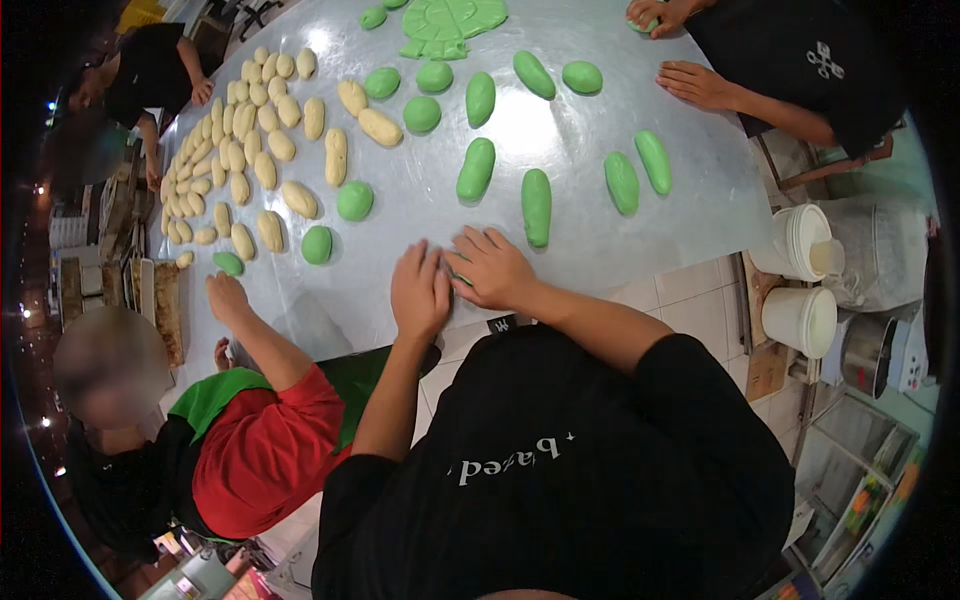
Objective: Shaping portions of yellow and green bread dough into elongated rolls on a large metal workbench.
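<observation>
Both hands, left (420, 290) and right (490, 268), press flat on one green dough piece (458, 277) at bench (600, 240) edge; many rolled logs (536, 206) beyond, several balls (354, 201) unrolled.

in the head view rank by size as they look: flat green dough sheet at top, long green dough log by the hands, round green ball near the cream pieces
1. Flat green dough sheet, largest.
2. Long green dough log.
3. Round green dough ball, smallest.
The sheet lies farther from the camera, so its lead is safe.

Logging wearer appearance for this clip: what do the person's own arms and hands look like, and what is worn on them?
Both forearms are bare, and the left hand and right hand wear no gloves. No rings, watch or bands show. Short black sleeves of a black top with pale lettering on the chest end above the elbows.
</observation>
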`<state>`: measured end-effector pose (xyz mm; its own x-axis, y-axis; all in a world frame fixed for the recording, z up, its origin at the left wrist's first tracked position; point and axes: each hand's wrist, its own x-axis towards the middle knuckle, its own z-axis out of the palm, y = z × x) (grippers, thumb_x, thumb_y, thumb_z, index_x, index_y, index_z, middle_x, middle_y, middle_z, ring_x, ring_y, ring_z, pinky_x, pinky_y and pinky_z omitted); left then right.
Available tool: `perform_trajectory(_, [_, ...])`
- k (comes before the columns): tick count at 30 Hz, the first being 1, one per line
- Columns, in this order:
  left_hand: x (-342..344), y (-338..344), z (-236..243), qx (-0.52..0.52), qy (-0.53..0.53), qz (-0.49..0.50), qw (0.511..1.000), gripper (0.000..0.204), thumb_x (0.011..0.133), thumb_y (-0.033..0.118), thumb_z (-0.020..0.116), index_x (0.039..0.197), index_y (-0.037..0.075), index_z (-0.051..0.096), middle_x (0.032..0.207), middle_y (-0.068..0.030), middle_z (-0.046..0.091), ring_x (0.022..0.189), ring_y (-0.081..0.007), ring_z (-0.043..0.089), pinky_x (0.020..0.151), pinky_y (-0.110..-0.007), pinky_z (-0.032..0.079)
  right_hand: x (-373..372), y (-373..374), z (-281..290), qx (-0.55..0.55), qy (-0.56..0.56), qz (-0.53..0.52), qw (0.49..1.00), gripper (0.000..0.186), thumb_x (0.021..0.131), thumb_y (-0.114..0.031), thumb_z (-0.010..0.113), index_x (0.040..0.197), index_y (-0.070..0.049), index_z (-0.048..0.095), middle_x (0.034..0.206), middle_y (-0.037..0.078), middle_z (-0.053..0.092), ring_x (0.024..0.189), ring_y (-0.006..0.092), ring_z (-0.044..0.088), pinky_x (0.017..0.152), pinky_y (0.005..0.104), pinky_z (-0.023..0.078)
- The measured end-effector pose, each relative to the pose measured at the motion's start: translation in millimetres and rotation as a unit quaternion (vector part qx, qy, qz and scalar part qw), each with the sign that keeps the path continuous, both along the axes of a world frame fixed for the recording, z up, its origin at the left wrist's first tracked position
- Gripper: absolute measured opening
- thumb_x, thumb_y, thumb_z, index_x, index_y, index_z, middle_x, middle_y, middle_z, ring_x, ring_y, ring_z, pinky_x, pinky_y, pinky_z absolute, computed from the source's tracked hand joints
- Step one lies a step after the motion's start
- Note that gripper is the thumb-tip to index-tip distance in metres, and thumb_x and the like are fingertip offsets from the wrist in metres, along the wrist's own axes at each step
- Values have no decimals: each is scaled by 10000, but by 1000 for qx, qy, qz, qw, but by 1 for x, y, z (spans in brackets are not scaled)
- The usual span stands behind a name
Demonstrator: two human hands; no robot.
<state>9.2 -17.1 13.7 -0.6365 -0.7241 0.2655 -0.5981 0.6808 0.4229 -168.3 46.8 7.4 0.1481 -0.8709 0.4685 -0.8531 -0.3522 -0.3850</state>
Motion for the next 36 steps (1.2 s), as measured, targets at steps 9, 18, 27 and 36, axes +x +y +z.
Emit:
perform_trajectory(9, [1, 35, -1, 14, -28, 81, 996, 430, 893, 236, 616, 1287, 69, 578, 1423, -235, 461, 1311, -410, 429, 1083, -541, 320, 1, 25, 10, 66, 24, -7, 998, 408, 819, -332, 674, 1132, -76, 624, 1212, 137, 580, 1219, 319, 493, 1070, 522, 340])
perform_trajectory(18, [9, 23, -2, 34, -34, 56, 997, 441, 911, 282, 592, 1308, 92, 572, 1446, -201, 449, 1355, -406, 385, 1116, -582, 256, -5, 18, 13, 1, 10, 11, 1000, 331, 825, -266, 662, 1091, -79, 599, 1158, 118, 573, 1173, 309, 496, 1024, 448, 378])
perform_trajectory(27, [-7, 27, 6, 14, -89, 87, 992, 471, 930, 268, 552, 1366, 96, 515, 1471, -182, 431, 1363, -395, 380, 1121, -567, 262, -2, 10, 7, 71, 9, -27, 997, 271, 812, -235, 659, 1044, -97, 632, 991, 97, 604, 1000, 286, 544, 906, 438, 411])
perform_trajectory(36, [-12, 21, -3, 24, -90, 77, 993, 466, 941, 308, 542, 1358, 99, 532, 1475, -203, 426, 1358, -433, 366, 1115, -593, 248, -15, 10, 7, 1, -12, 15, 1000, 277, 824, -234, 626, 1050, -73, 634, 1004, 99, 605, 1014, 280, 547, 898, 433, 409])
